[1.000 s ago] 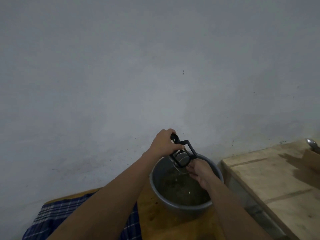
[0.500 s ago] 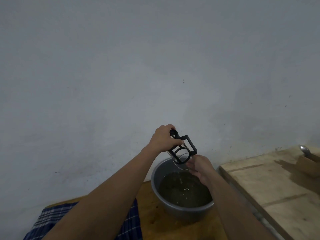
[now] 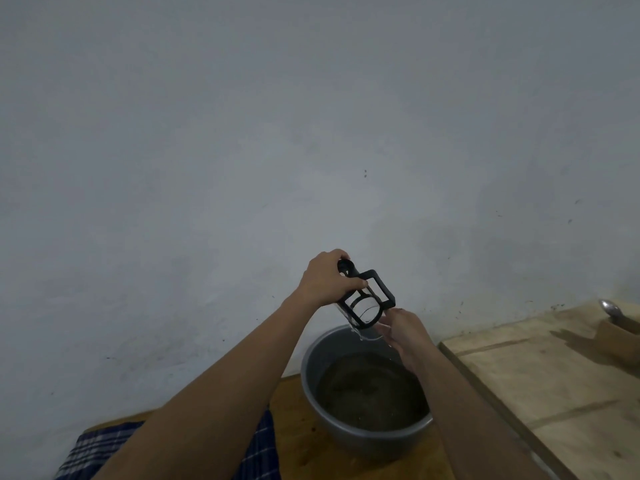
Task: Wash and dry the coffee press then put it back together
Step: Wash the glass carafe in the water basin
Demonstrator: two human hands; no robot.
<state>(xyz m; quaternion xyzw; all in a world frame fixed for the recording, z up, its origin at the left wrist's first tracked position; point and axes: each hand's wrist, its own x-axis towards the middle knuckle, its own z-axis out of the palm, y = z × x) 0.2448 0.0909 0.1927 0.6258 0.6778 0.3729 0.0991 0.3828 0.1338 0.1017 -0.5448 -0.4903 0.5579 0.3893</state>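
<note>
Left hand (image 3: 327, 280) is gripping the tilted press (image 3: 363, 301); right fingers (image 3: 389, 329) are pinching its rim, bowl (image 3: 311, 368) below.

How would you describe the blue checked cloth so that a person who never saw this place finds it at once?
Start at the grey basin of dark water on the wooden table by the wall. To its left, under the person's left forearm, lies the cloth, flat on the table. It is the only fabric here, dark blue with white check lines.
</note>
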